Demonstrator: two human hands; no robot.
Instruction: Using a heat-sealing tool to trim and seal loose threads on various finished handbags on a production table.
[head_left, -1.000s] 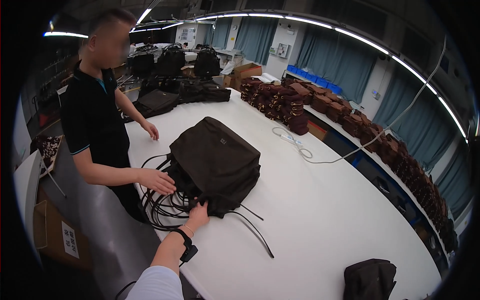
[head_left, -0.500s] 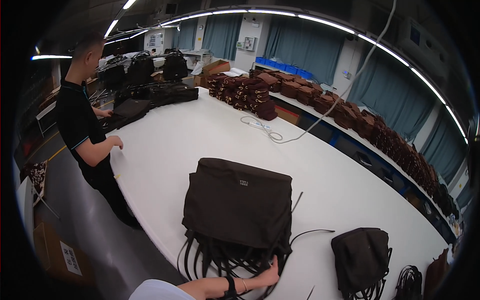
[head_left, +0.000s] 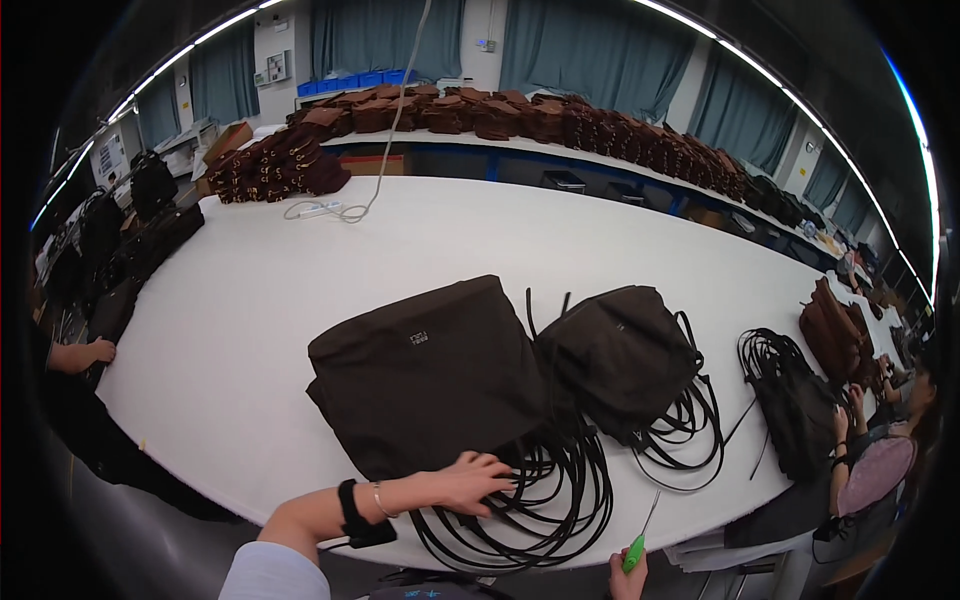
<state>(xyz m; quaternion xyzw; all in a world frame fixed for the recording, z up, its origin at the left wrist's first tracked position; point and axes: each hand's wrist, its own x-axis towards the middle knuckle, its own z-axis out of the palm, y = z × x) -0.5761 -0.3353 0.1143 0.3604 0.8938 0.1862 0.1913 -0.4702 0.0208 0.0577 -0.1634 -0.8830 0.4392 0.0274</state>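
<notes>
A stack of dark brown fabric bag pieces (head_left: pixel 430 370) lies before me on the white table, small pale print on its top piece. Long thin black straps (head_left: pixel 580 490) spill in loops from its near right side. My left hand (head_left: pixel 472 484) rests palm down with fingers spread, at the stack's near edge where the straps begin. Low in view, my right hand (head_left: pixel 628 578) is closed round a green-handled tool (head_left: pixel 634 553) with a thin metal shaft pointing up and away. Its exact kind is unclear. A smaller dark bag stack (head_left: pixel 625 355) with looped straps sits just right of the big one.
The white table (head_left: pixel 300 250) curves around me. Farther right lie a black strap bundle (head_left: pixel 790 400) and brown pieces (head_left: pixel 835 330), near a seated co-worker (head_left: pixel 880 460). Another co-worker's hand (head_left: pixel 95 352) shows at left. A cable (head_left: pixel 385 150) hangs to a power strip (head_left: pixel 322 209).
The view has swung right. My left hand has shifted from the straps' right side to the stack's near edge, fingers spread. My right hand has come into view with the green-handled tool.
</notes>
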